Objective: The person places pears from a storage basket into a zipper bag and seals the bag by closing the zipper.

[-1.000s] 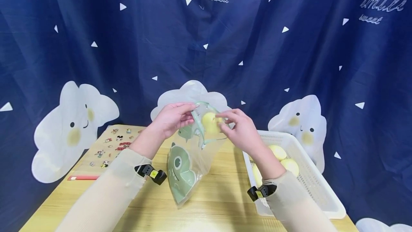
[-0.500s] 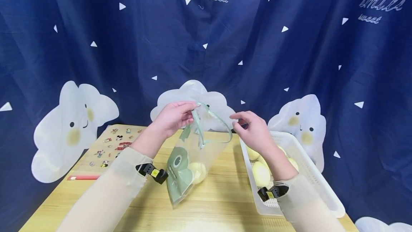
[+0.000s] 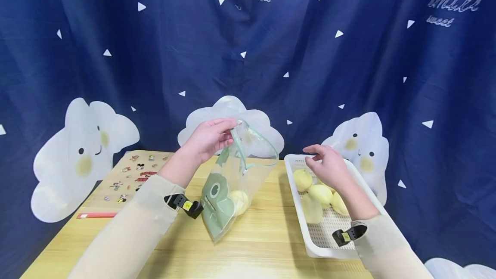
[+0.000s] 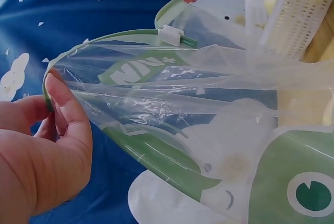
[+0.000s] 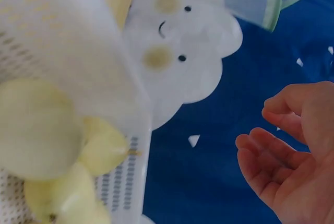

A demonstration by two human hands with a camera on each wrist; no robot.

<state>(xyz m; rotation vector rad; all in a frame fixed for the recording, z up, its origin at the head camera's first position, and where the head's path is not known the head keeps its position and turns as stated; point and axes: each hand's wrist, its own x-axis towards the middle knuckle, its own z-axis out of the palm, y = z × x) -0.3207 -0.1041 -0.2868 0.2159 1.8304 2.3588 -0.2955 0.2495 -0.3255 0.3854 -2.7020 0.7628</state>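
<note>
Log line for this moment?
left hand: pinches zip bag rim | right hand: empty, near white basket | bag: open, one pear inside | basket: several pears

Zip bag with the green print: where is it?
Head view: the zip bag is just below centre, its upper-left rim pinched by the left hand, with the white basket to its right.

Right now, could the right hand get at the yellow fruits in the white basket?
Probably yes: the right hand holds nothing and is close to the white basket. The top is open, and nothing seems to cover the yellow fruits. The left hand holds the clear bag off to the side.
</note>
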